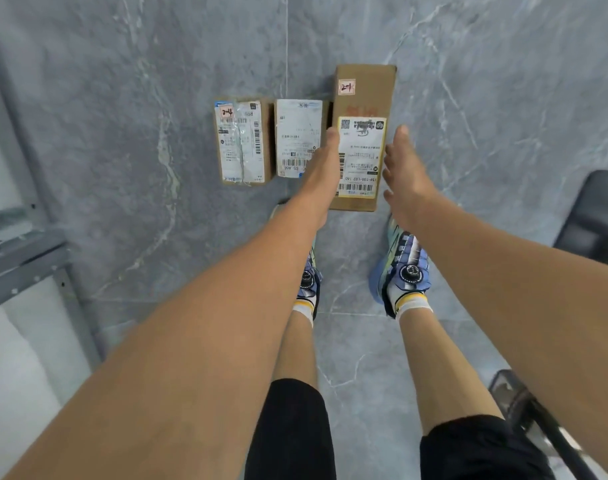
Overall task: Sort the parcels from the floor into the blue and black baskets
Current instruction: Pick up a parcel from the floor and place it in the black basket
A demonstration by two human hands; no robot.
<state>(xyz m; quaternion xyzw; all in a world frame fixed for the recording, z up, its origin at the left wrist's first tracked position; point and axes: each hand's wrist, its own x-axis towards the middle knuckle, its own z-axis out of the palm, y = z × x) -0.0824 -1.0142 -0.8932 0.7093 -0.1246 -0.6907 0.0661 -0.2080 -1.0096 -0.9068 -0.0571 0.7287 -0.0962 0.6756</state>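
Three cardboard parcels lie side by side on the grey marble floor. The long parcel [364, 95] on the right carries a yellow-edged label and a tag marked 21. My left hand [321, 168] reaches down along its left edge with straight fingers. Along its right edge my right hand [404, 171] does the same. Neither hand grips it. The middle parcel [297, 133] has a white label and is partly hidden by my left hand. The leftmost parcel [241, 140] bears a taped label and a tag marked 24.
My feet in blue shoes [401, 271] stand just behind the parcels. A grey metal rack frame [25, 258] is at the left. A black basket [597, 216] shows at the right edge, and a dark mesh object [513, 393] sits at lower right.
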